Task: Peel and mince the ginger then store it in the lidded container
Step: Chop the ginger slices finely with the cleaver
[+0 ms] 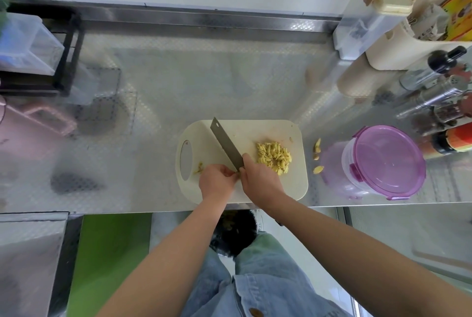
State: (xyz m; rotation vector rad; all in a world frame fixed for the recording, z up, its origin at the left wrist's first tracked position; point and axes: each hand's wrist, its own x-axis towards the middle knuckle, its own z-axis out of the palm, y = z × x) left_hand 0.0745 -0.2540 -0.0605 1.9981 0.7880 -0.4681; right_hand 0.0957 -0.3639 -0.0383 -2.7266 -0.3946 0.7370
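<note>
A steel kitchen counter [204, 81] carries a pale cutting board [268, 130] set at its near edge, close to the person's body for easy reach. On the right half of the board the cut ginger [274, 157] lies gathered in one yellow heap, in coarse pieces that probably need finer mincing. The knife [226, 147] slants across the middle of the board. The right hand [260, 178] is wrapped around its handle, holding the blade steady. The left hand [217, 180] pinches the blade at its heel, probably to strip off clinging bits. Peel scraps [317, 147] sit just off the board's right edge, kept apart from the heap. Farther right of the board stands the purple container [383, 163], its lid on, waiting.
</note>
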